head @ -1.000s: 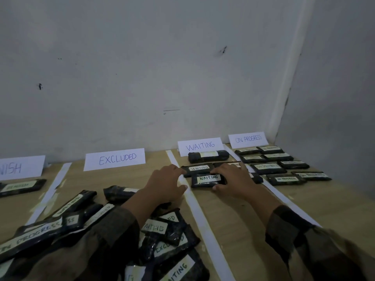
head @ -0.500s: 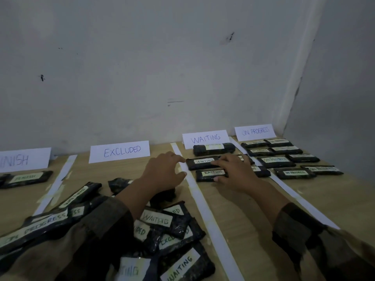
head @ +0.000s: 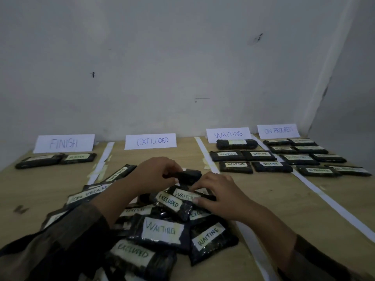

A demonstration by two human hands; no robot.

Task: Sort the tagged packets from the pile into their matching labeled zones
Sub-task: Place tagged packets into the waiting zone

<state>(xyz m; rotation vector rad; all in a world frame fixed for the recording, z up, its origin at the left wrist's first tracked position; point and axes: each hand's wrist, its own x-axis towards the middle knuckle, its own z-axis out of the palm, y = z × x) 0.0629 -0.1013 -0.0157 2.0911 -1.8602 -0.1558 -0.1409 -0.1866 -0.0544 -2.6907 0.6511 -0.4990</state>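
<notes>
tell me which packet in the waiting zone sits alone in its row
The rear packet, just below the WAITING sign; the other four lie in pairs.

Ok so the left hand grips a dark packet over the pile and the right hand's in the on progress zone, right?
No: the head view shows the right hand on the pile too, pinching a WAITING packet. The left hand does grip a dark packet.
</notes>
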